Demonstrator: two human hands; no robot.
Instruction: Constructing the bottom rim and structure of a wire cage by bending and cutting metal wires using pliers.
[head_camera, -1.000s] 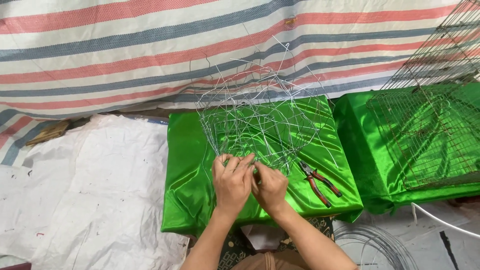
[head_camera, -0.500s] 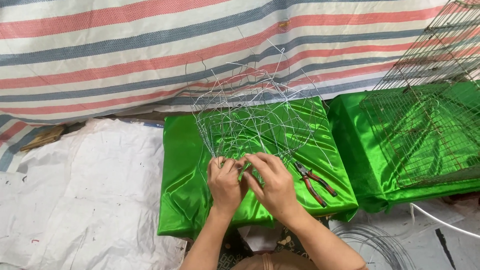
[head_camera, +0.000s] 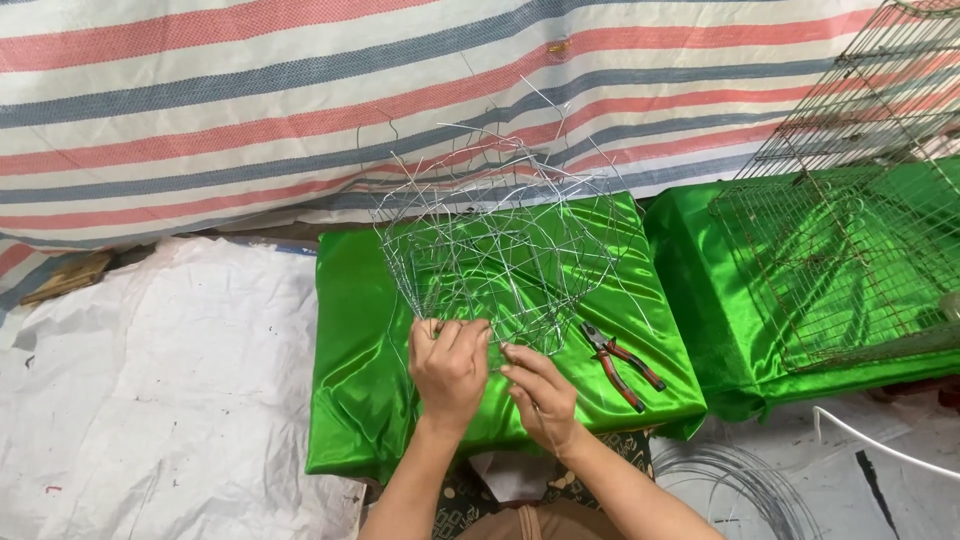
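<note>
Left hand (head_camera: 449, 365) — higher on wire frame (head_camera: 495, 245)

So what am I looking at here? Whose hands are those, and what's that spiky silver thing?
The picture comes from a camera worn on a person's head, looking down, so the two bare hands are that person's own. The left hand and the right hand both pinch the near edge of a wire basket frame, a shape bent from thin silver wire with loose ends poking up. It sits on a block covered in shiny green cloth. Beside the right hand lie red-handled pliers. To the right, a wire mesh cage rests on another green block. A striped tarp hangs behind, and white sheeting covers the floor.
</note>
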